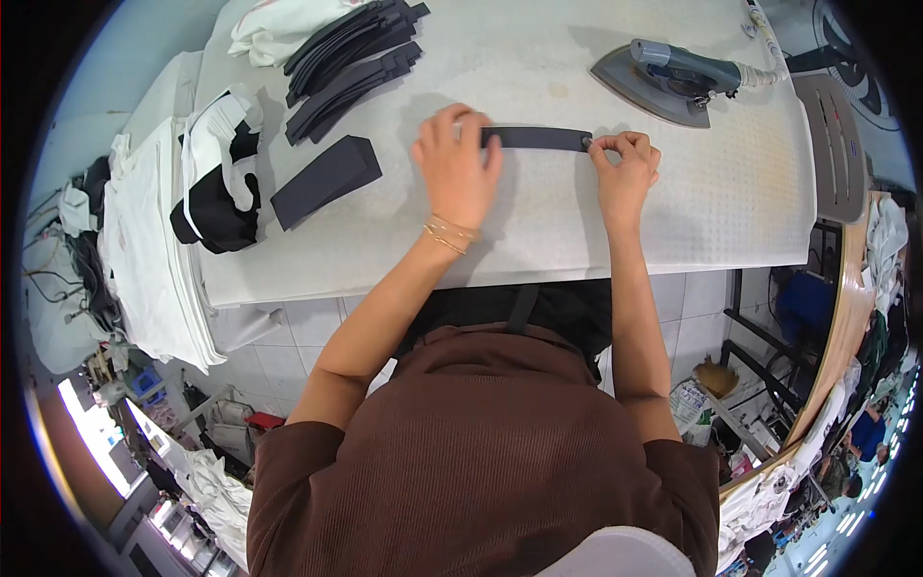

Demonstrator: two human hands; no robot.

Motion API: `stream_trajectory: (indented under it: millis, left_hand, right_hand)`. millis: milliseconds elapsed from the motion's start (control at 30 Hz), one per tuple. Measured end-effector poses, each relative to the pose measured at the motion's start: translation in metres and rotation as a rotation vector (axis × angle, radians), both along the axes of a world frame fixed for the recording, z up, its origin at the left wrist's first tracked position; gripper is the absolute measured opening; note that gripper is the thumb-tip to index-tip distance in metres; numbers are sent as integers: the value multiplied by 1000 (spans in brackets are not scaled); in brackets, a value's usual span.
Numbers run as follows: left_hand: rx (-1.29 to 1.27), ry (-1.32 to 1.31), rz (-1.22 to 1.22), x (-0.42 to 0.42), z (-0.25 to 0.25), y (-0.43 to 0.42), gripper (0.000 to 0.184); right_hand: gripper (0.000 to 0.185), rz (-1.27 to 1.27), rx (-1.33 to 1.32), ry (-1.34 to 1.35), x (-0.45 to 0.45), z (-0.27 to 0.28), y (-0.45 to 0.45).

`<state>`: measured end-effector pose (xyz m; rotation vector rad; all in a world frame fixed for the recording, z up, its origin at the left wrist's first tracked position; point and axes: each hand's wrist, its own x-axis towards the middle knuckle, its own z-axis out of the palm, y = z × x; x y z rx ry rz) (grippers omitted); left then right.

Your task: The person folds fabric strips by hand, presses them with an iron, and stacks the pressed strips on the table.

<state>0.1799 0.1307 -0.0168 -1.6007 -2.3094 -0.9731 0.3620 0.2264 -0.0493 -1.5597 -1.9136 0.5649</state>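
Observation:
A dark, narrow, slightly curved fabric strip [538, 138] lies flat on the white-covered ironing table [711, 202]. My left hand [454, 168] is over the strip's left end, with thumb and index finger closed around it; its fingertips are a little blurred. At the opposite end, my right hand [627, 178] pinches the strip's tip between thumb and forefinger. An iron [663, 85] rests on the table beyond my right hand. To the left of my left hand lies a stack of wider dark fabric pieces [327, 183].
Several piles of dark strips [354, 91] sit at the back left, beside white cloth [288, 29]. A tied black and white bundle [221, 183] and stacked white fabric [149, 240] line the left side. The iron's hose [764, 74] runs off right, near a grey slotted plate [835, 144].

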Motion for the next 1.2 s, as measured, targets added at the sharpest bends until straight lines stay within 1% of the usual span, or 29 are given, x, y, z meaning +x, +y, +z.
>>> stream_trajectory:
  millis: [67, 133, 167, 200, 267, 300, 500, 733, 800, 967, 1200]
  left_hand:
    - [-9, -27, -216, 17, 2, 2, 27]
    - [-22, -29, -375, 33, -4, 7, 32]
    - [-74, -31, -422, 40, -7, 7, 43]
    - [-72, -31, -425, 47, -9, 7, 43]
    - [-141, -31, -445, 57, -13, 4, 53]
    - [-213, 1, -473, 58, -15, 1, 62]
    - [-281, 6, -452, 63, -22, -1, 73]
    - [-316, 10, -418, 63, -22, 2, 77]
    - [-299, 43, -434, 66, -19, -2, 78]
    - [-323, 32, -489, 76, -18, -4, 78]
    - [-338, 26, -432, 74, -24, -1, 80]
  right_hand:
    - [8, 4, 4, 6, 0, -1, -1]
    - [9, -6, 9, 9, -1, -1, 0]
    - [9, -8, 12, 10, -1, -2, 0]
    - [9, -4, 21, 15, 0, -4, 0]
    - [9, -3, 29, 20, 1, -6, 0]
    - [9, -2, 33, 22, 1, -5, 0]
    - [8, -8, 36, 21, -1, -5, -1]
    - [9, -6, 38, 21, 0, -6, 0]
    - [9, -8, 40, 21, -1, -5, -1]
    - [9, -12, 58, 18, -1, -7, -1]
    - [9, -17, 61, 18, -2, -7, -1]
